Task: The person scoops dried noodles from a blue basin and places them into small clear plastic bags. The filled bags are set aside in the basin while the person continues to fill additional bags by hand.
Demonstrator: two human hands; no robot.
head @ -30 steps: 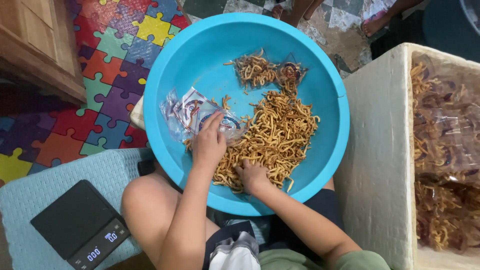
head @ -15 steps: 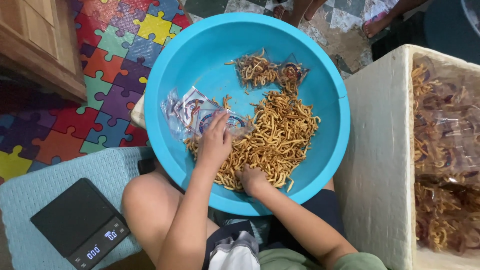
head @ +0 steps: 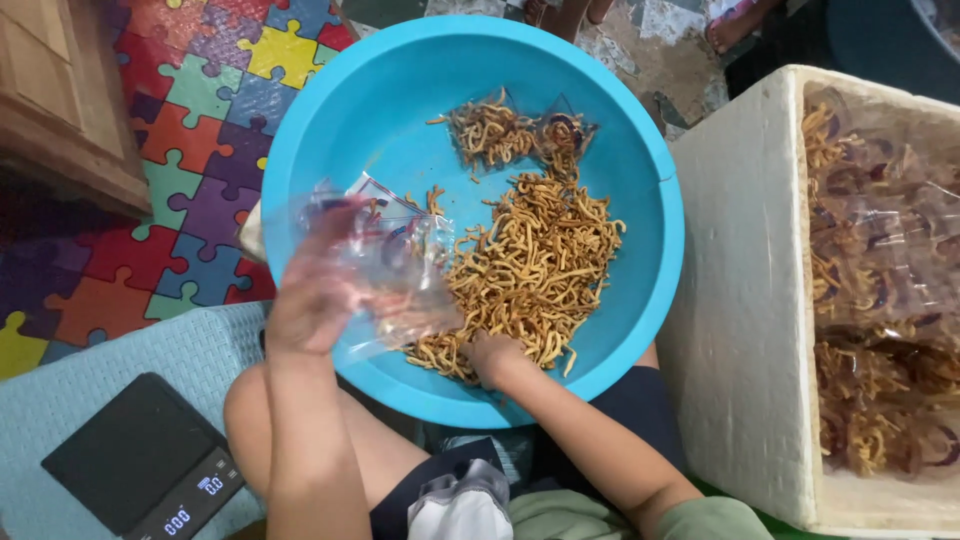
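A: Nearest in: black scale on the pale woven mat, lower left, nothing on it. Knee and lap below the basin.

B: Hands?

A: Left hand raised over the near-left rim of the blue basin, grasping a clear bag. Blurred, so the finger grip is not sharp. Right hand is down in the near edge of the snack pile, fingers curled into the sticks; whether it has a clenched handful I cannot tell.

B: Which way does the bag lie?

A: Long axis runs roughly left to right, far end toward the pile. Where the mouth is I cannot make out. It looks nearly empty.

B: How far along?

A: My reading: midway. Two filled bags lie at the basin's far side, and the white foam box on the right holds many more. Most of the pile remains loose, so plenty left to bag.

B: Beyond that?

A: Puzzle-tile floor to the left, wooden furniture at far left.
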